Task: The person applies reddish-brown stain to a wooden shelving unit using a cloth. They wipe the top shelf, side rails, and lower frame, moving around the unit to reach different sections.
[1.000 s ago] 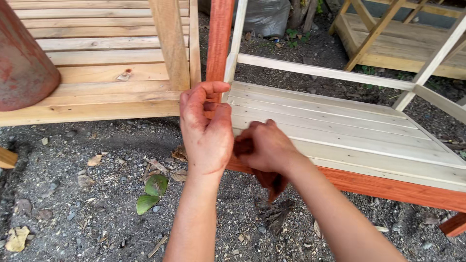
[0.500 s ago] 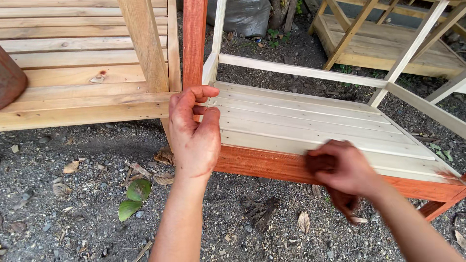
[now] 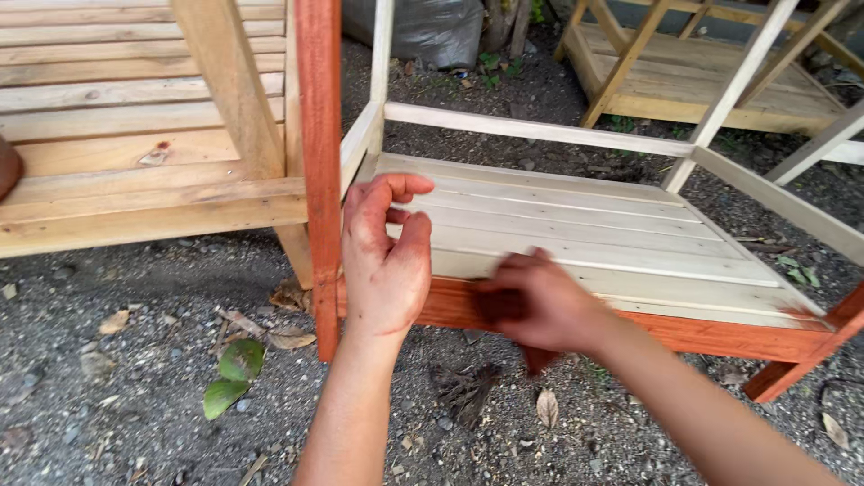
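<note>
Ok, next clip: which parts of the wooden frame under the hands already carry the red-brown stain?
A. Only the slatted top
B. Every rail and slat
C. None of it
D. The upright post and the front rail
D: the upright post by the left hand and the front rail past the right hand are red-brown, while the slatted top and the back rail show pale bare wood.

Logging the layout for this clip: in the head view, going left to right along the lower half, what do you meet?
Green leaf → red-stained post → left hand → right hand → red-stained leg at the far right.
</note>
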